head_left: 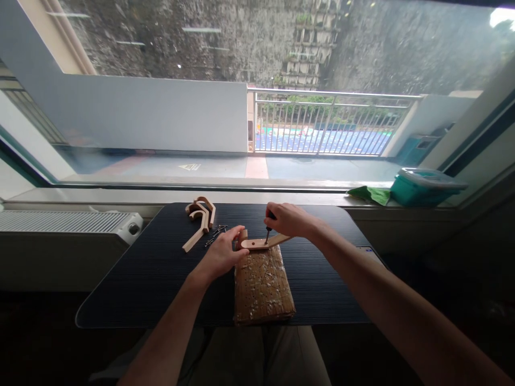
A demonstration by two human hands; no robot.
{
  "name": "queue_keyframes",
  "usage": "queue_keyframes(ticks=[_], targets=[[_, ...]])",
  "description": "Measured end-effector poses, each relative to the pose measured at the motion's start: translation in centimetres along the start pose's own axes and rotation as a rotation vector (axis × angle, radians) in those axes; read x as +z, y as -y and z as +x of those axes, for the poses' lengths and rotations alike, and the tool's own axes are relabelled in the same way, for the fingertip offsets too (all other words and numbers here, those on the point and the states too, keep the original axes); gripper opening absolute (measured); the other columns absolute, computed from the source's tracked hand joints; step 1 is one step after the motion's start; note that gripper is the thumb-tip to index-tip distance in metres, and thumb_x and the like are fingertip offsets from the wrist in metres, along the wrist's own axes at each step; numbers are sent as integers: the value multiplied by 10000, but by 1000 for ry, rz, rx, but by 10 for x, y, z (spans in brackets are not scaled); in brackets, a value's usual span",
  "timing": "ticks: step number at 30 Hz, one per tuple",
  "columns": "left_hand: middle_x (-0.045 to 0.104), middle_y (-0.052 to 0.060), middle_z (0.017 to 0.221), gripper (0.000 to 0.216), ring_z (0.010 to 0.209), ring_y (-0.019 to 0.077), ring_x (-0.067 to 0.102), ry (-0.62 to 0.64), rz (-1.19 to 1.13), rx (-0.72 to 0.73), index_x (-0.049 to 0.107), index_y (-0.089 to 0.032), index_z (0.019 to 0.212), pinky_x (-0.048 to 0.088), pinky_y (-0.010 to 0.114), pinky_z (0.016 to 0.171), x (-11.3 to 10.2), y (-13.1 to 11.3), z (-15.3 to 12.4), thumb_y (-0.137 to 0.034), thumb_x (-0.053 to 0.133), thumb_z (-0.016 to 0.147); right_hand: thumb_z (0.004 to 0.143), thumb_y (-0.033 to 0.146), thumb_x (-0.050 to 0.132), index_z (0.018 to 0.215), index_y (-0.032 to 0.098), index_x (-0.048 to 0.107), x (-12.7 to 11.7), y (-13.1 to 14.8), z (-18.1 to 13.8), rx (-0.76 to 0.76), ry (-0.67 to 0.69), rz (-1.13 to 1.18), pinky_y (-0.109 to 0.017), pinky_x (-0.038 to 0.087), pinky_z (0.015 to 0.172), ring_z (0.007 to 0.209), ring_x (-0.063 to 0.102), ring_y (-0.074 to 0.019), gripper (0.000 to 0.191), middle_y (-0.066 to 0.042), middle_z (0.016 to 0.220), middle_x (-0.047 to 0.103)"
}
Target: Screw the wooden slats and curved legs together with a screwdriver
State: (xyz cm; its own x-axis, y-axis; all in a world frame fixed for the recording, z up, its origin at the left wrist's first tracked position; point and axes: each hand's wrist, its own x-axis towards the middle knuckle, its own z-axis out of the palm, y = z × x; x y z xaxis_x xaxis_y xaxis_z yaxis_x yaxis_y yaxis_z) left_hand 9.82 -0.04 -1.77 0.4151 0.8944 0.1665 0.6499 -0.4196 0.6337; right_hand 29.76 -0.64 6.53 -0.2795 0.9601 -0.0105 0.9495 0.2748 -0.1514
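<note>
The flat section of the pale wooden piece (pixel 256 245) is supported on the far end of the tape-wrapped cardboard block (pixel 266 287), at the middle of the counter (pixel 330 289). The tip of the screwdriver (pixel 267 234) is set at the right part of this section; whether a screw is seated beneath it cannot be told. For good results, the shaft should be held square to the wood, downward pressure should be applied evenly during turning, and the flat section should be pressed firmly against the block so that rotation is prevented. The left hand (pixel 221 250) is clamped on the left end of the piece, with the thumb on the near side and the fingers on the far side. The right hand (pixel 287 219) is closed around the screwdriver handle above the piece, its forearm being brought in from the near right. Loose screws (pixel 216 235) and bent wooden parts (pixel 203 219) are laid out at the far left.
</note>
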Motion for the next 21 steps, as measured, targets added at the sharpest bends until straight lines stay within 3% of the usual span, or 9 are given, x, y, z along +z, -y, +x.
queue_keyframes(ticks=[5,12,15,17,18,19,21], targets=[[652,22,874,315,825,176,607,-34,-30,-36,600,-186,1055,474,288,774,12,8,-13,-277,538,760,842,319,425,919,195,559,2,4,1,6,-7,-43,-251,273,522,642,529,-135,198,-51,806,656],[655,51,923,345,865,190,608,-96,18,-36,582,-175,1104,476,330,837,17,12,-8,-250,546,770,880,302,369,1019,176,528,7,14,2,24,-34,-80,-264,295,553,708,581,-168,246,-83,883,673],[619,93,1063,375,1012,237,561,-290,127,68,557,-160,1134,443,406,920,18,5,-14,-208,558,762,888,300,360,1023,179,520,9,16,0,22,-44,-84,-264,291,553,706,585,-168,241,-81,872,673],[581,111,1117,314,1079,250,517,-454,185,177,568,-153,1097,416,435,960,22,-7,-23,-190,531,788,887,294,362,1011,183,518,10,16,0,20,-52,-84,-267,285,548,709,588,-171,228,-77,865,672],[584,104,1094,256,1061,233,524,-474,183,241,583,-158,1053,424,417,957,25,-15,-29,-179,502,811,886,295,363,1009,186,517,10,16,0,19,-53,-84,-269,284,547,714,588,-173,225,-76,870,671],[591,91,1075,233,1040,211,535,-442,163,305,587,-168,1032,442,385,945,30,-22,-34,-162,475,828,887,299,363,1010,189,517,10,15,0,18,-49,-83,-271,284,547,718,587,-175,226,-75,877,671],[589,79,1098,223,1081,195,524,-260,160,382,592,-173,1007,440,351,966,41,-34,-41,-137,465,828,889,310,359,1020,194,516,9,14,0,17,-37,-80,-272,290,554,727,587,-177,236,-76,895,670]])
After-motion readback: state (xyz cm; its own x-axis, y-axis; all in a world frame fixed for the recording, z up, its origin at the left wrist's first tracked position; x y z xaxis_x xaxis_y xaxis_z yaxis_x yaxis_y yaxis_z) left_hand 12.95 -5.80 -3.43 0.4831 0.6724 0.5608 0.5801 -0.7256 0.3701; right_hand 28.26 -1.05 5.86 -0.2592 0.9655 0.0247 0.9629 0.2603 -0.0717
